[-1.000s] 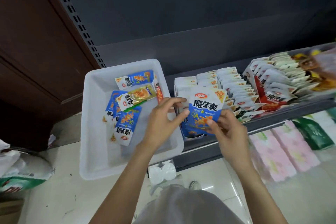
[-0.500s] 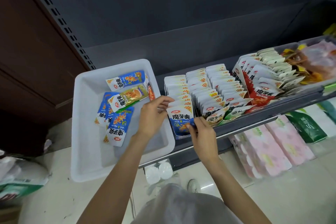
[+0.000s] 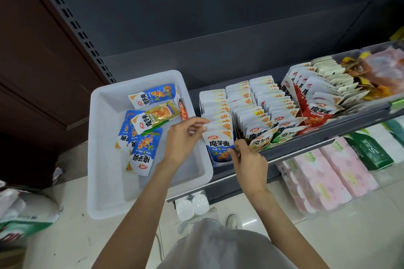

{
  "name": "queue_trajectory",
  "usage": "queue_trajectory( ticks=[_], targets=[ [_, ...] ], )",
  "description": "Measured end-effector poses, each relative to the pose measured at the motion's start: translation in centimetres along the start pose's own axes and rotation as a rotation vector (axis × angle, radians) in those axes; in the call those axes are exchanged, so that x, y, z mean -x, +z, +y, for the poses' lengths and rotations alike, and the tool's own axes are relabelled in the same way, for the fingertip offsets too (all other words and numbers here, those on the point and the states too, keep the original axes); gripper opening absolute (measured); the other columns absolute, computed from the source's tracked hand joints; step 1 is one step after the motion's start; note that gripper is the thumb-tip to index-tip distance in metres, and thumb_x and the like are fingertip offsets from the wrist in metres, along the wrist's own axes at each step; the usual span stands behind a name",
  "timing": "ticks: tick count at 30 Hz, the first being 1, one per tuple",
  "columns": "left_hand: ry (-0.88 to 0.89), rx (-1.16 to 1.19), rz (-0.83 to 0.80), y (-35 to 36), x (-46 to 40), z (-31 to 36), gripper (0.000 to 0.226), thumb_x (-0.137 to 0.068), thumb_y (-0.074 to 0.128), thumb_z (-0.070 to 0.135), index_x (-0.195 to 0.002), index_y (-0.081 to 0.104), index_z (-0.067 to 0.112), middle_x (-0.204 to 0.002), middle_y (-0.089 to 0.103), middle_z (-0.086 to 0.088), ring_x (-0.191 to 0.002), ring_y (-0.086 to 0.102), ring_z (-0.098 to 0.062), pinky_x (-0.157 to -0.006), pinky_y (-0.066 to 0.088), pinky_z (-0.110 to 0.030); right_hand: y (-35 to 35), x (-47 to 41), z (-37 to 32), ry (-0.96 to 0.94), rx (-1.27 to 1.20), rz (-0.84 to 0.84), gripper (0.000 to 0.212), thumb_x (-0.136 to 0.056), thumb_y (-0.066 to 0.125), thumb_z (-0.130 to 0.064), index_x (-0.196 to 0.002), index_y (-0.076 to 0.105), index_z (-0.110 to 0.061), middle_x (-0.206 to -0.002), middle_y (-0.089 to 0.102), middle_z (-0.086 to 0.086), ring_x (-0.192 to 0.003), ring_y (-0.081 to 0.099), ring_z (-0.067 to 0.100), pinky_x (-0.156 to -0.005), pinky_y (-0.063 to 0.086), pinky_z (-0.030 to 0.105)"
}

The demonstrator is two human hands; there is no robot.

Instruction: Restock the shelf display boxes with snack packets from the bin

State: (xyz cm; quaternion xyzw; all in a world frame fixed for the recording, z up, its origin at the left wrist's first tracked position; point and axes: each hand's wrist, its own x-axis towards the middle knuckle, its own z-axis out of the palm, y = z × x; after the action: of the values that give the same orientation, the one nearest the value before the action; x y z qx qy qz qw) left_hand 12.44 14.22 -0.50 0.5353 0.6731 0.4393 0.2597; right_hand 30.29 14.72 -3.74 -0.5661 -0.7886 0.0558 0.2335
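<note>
A white plastic bin (image 3: 105,177) sits at the shelf's left end with several blue, green and red snack packets (image 3: 144,148) lying loose inside. To its right stand rows of upright packets in display boxes (image 3: 258,111). A blue packet (image 3: 218,144) stands at the front of the leftmost row. My left hand (image 3: 183,140) pinches the top left corner of that row's front packets. My right hand (image 3: 247,159) pinches the blue packet's lower right edge.
A red display box (image 3: 314,113) and a clear tray of orange and pink snacks (image 3: 382,70) fill the shelf further right. Pink and green tissue packs (image 3: 328,172) lie on the lower shelf. Bags (image 3: 24,212) sit on the floor at left.
Both hands carried the blue packet down from mid-air into the front of the leftmost row, where it now stands. The view shifted slightly left and down.
</note>
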Motion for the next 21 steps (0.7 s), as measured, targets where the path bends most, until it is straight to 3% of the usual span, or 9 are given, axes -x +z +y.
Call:
queue_trajectory(
  ticks=[7,11,15,16,18,21],
  targets=[
    [0.02,0.021,-0.023,0.0,0.2,-0.1,0.016,-0.086,0.067,0.011,-0.097,0.071,0.021,-0.088,0.068,0.013,-0.081,0.062,0.003,-0.072,0.05,-0.012,-0.7,-1.0,-0.5,-0.053,0.211,-0.011,0.042,-0.046,0.095,-0.023,-0.06,0.057,-0.011,-0.038,0.051,0.002,-0.027,0.05,0.02,-0.03,0.032,0.018],
    [0.031,0.015,0.038,-1.2,0.7,-0.2,0.015,-0.09,0.062,0.017,-0.103,0.069,0.02,-0.091,0.067,0.015,-0.084,0.061,0.005,-0.069,0.047,-0.009,-3.0,-0.8,-0.9,-0.027,0.071,0.122,0.032,-0.07,0.083,-0.03,-0.081,0.059,-0.011,-0.054,0.06,-0.001,-0.036,0.055,0.019,-0.038,0.03,0.017],
    [-0.084,-0.003,0.31,-4.2,1.0,-2.6,0.012,-0.091,0.06,0.017,-0.101,0.066,0.02,-0.089,0.065,0.013,-0.079,0.058,0.009,-0.064,0.042,-0.004,-6.3,-3.0,-4.4,-0.212,-0.189,0.228,0.02,-0.091,0.054,-0.03,-0.094,0.055,-0.01,-0.071,0.061,-0.001,-0.053,0.057,0.013,-0.042,0.038,0.02],
    [-0.13,-0.034,0.358,-5.1,0.8,-3.8,0.011,-0.091,0.06,0.017,-0.101,0.064,0.019,-0.091,0.065,0.009,-0.079,0.059,0.005,-0.066,0.043,-0.006,-6.3,-3.8,-5.7,-0.277,-0.248,0.201,0.018,-0.091,0.052,-0.028,-0.094,0.056,-0.011,-0.075,0.062,0.0,-0.057,0.059,0.014,-0.043,0.043,0.022],
    [-0.221,-0.182,0.368,-6.9,0.1,-7.1,0.018,-0.087,0.064,0.016,-0.105,0.06,0.014,-0.099,0.066,-0.002,-0.086,0.062,-0.01,-0.072,0.05,-0.023,-4.7,-5.4,-8.5,-0.411,-0.288,0.1,0.011,-0.089,0.054,-0.021,-0.093,0.059,-0.011,-0.082,0.063,0.001,-0.065,0.062,0.017,-0.047,0.047,0.026],
    [-0.436,-0.389,0.242,-8.7,-1.1,-11.7,0.042,-0.08,0.07,0.022,-0.118,0.054,0.012,-0.112,0.061,-0.011,-0.101,0.058,-0.029,-0.083,0.05,-0.042,0.5,-8.4,-12.5,-0.521,-0.177,-0.159,0.021,-0.082,0.062,-0.009,-0.103,0.061,-0.008,-0.098,0.064,0.008,-0.084,0.064,0.026,-0.057,0.051,0.032]
  ],
)
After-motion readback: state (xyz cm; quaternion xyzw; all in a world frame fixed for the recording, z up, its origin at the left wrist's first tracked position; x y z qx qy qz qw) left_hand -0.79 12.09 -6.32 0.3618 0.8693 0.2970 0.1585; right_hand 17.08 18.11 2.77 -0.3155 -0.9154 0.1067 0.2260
